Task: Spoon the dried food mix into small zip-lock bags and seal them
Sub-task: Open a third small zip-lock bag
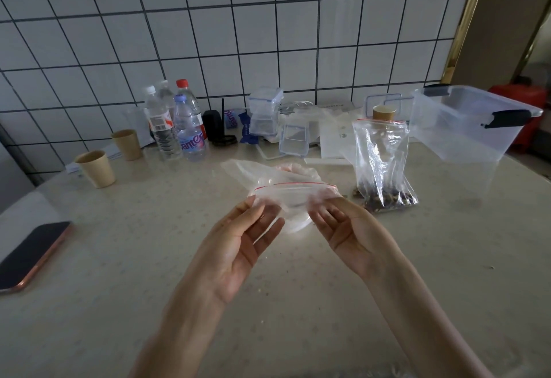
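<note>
Head view looks down on a pale speckled table (125,303) set against a white tiled wall (268,34). Both hands are raised above the table's middle, palms turned up toward the camera. The left hand (238,246) and the right hand (343,228) each pinch one end of the red-striped zip edge of a small zip-lock bag (286,189), thumb against fingertips, the remaining fingers loosely spread. The zip edge runs level between the two hands, and the bag's clear body trails away from the camera toward the wall. Whether the zip is pressed closed along its length cannot be told.

Right of the held bag, well apart from it, a larger zip-lock bag (383,163) stands upright on the table with dark dried food mix (387,198) settled in its bottom; a few bits lie on the table at its foot. Farther right of that a clear storage bin (468,127) with black latches sits near the table's right edge. Behind the held bag, along the wall, stand water bottles (179,124), small clear lidded boxes (265,112) and a brown-capped jar (384,112). Left of the held bag two paper cups (97,169) stand apart from each other, and a phone (32,254) lies flat at the table's left edge. Bare tabletop stretches under and on the near side of the hands.
</note>
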Demonstrator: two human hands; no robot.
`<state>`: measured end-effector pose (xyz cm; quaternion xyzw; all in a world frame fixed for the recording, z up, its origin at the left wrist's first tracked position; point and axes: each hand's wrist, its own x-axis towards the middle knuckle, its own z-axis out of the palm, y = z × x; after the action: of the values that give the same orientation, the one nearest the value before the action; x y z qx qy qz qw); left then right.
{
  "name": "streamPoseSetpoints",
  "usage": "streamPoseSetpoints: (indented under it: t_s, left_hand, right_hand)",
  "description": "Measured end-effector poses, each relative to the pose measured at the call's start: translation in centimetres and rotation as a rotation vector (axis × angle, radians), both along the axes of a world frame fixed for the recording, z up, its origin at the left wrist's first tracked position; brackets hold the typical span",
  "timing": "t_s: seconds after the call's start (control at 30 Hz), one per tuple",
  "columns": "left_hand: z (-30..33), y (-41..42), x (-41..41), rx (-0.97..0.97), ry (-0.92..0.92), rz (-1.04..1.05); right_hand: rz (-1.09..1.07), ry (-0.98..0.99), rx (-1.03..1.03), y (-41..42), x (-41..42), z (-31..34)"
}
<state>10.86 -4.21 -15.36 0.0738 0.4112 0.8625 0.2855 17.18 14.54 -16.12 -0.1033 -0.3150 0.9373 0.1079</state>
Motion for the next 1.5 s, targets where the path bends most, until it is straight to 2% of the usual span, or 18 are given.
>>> streamPoseSetpoints:
  t_s: [0.07,0.13,0.23,0.3,0.37,0.47,0.57,0.67,0.77,0.83,0.93,1.03,1.1,1.17,1.23,1.27,1.4,1.5]
  left_hand:
    - [0.1,0.1,0.0,0.074,-0.023,-0.048]
    - [0.0,0.2,0.2,0.052,0.049,-0.050]
    - [-0.3,0.5,0.1,-0.167,0.273,0.046]
    - [-0.3,0.7,-0.1,-0.273,0.317,0.105]
    - [-0.4,0.8,-0.4,-0.259,0.208,0.111]
    - [-0.3,0.7,-0.5,-0.067,-0.034,-0.040]
    - [-0.3,0.3,-0.6,0.045,-0.069,-0.151]
    - [-0.1,0.5,-0.3,-0.162,0.215,-0.081]
    - [-0.6,1.5,0.3,-0.541,0.548,0.267]
    - [-1.0,2.2,0.3,-0.623,0.645,0.470]
    - [-1.2,2.1,-0.2,-0.687,0.811,0.638]
    - [-1.7,0.7,-0.7,-0.840,1.172,0.829]
    - [-1.9,0.2,-0.6,-1.008,1.405,0.857]
    - [-2.1,0.3,-0.5,-1.115,1.529,0.800]
    - [-2.2,0.5,-0.5,-1.077,1.508,0.712]
    - [-2.2,0.6,-0.4,-1.011,1.429,0.661]
    - [-1.8,1.0,-0.3,-0.640,0.750,0.429]
    - [-1.7,1.1,-0.3,-0.479,0.433,0.324]
  right_hand:
    - [0.008,0.017,-0.079,0.1,-0.1,0.1]
    - [0.037,0.028,-0.083,0.2,0.0,0.1]
    - [0.080,0.003,0.005,-0.1,0.1,0.4]
    - [0.063,-0.032,-0.003,-0.2,0.0,0.3]
    - [0.040,-0.062,0.023,0.0,0.0,0.4]
    - [0.122,0.008,0.141,0.5,0.3,0.4]
    - [0.200,0.051,0.297,1.1,0.6,-0.4]
    - [0.088,-0.011,0.441,1.2,0.6,-0.8]
    - [-0.171,-0.151,0.633,0.2,0.5,-0.8]
    - [-0.302,-0.208,0.739,-0.6,0.2,-1.0]
    - [-0.327,-0.211,0.706,-0.8,0.2,-0.8]
    - [-0.332,-0.180,0.702,-0.3,0.4,-0.7]
    - [-0.366,-0.185,0.716,-0.2,0.3,-0.9]
    - [-0.411,-0.192,0.725,-0.4,0.2,-1.0]
    - [-0.433,-0.172,0.700,-0.5,0.1,-1.1]
    - [-0.438,-0.162,0.659,-0.4,0.2,-1.1]
    - [-0.417,-0.171,0.493,-0.2,0.5,-1.8]
    - [-0.358,-0.199,0.432,-0.3,0.6,-2.8]
